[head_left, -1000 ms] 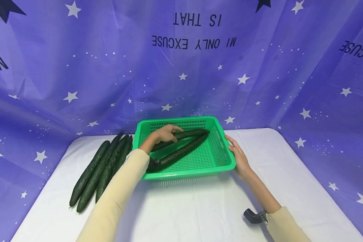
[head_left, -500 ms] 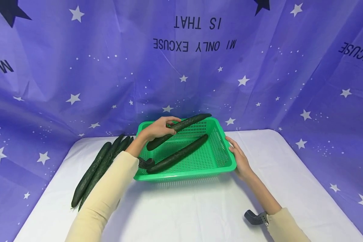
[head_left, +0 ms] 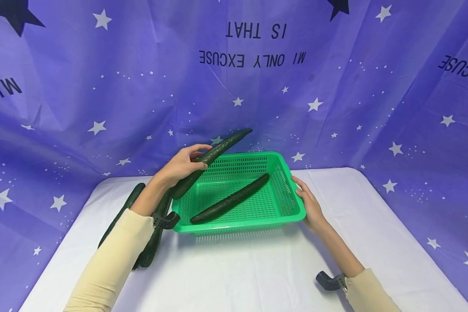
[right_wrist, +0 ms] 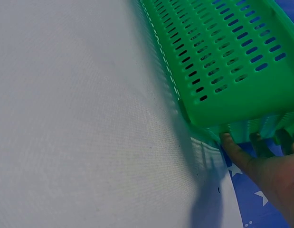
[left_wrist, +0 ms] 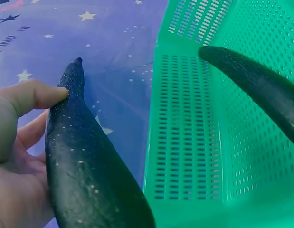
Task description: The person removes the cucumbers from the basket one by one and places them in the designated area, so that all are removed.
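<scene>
My left hand [head_left: 183, 164] grips a long dark green cucumber [head_left: 222, 149], thumb on one side and fingers on the other. This cucumber slants above the left back corner of a green plastic basket [head_left: 242, 225], its far end raised. In the left wrist view the held cucumber [left_wrist: 90, 161] lies beside the basket wall [left_wrist: 184, 128]. Inside the basket one other cucumber [head_left: 230, 199] rests diagonally on the bottom. My right hand [head_left: 311, 208] touches the basket's right end with its fingertips; in the right wrist view the fingers [right_wrist: 241, 154] reach under the rim.
More cucumbers [head_left: 152, 245] lie on the white table [head_left: 249, 268] left of the basket, partly hidden by my left forearm. A purple star-patterned cloth [head_left: 203, 99] rises behind the table. Dark curved devices [head_left: 329, 281] sit at both wrists.
My left hand has lifted a cucumber out of the basket and carried it up and leftward. One cucumber stays inside. The right hand has kept its place at the basket's end.
</scene>
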The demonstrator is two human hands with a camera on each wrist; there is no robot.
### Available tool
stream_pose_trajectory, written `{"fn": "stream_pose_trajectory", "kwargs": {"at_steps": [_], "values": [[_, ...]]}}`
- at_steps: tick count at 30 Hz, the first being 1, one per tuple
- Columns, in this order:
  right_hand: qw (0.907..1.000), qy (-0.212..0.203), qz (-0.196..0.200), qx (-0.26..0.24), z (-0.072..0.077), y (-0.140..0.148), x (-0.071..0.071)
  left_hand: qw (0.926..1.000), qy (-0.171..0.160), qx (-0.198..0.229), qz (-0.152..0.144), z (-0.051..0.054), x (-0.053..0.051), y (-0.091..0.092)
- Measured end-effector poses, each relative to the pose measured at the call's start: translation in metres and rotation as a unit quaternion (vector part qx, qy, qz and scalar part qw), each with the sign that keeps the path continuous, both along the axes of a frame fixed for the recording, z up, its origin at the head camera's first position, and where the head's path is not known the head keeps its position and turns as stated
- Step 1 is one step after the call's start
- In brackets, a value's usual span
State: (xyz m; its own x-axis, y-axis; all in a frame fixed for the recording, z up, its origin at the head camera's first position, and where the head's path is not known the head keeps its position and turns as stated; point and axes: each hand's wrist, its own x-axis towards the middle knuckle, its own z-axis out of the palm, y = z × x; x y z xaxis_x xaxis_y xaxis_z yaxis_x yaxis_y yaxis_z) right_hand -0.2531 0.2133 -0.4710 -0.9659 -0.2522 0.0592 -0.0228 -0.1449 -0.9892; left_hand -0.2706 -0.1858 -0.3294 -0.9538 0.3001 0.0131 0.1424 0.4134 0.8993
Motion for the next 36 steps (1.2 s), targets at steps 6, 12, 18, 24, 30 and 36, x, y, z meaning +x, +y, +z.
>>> {"fn": "stream_pose_trajectory", "kwargs": {"at_steps": [6, 12, 18, 24, 30, 36], "values": [[1.0, 0.002, 0.0, 0.0, 0.0, 0.0, 0.0, 0.9994, -0.001, 0.006, 0.033, 0.0, 0.021, -0.026], [1.0, -0.007, 0.001, 0.0, 0.0, 0.0, 0.0, 0.9975, 0.008, 0.011, 0.07, -0.005, 0.044, -0.056], [0.9999, -0.012, -0.004, 0.004, 0.001, 0.0, 0.0, 0.994, 0.009, 0.01, 0.109, -0.01, 0.062, -0.088], [0.9999, -0.011, -0.003, 0.007, 0.002, 0.0, 0.0, 0.9893, 0.004, 0.008, 0.145, -0.016, 0.078, -0.119], [0.9999, -0.009, -0.003, 0.008, 0.002, 0.0, 0.0, 0.9863, -0.011, 0.035, 0.161, -0.032, 0.089, -0.15], [0.9999, -0.007, -0.004, 0.007, 0.001, -0.001, 0.0, 0.9805, -0.032, 0.097, 0.168, -0.052, 0.099, -0.178]]}}
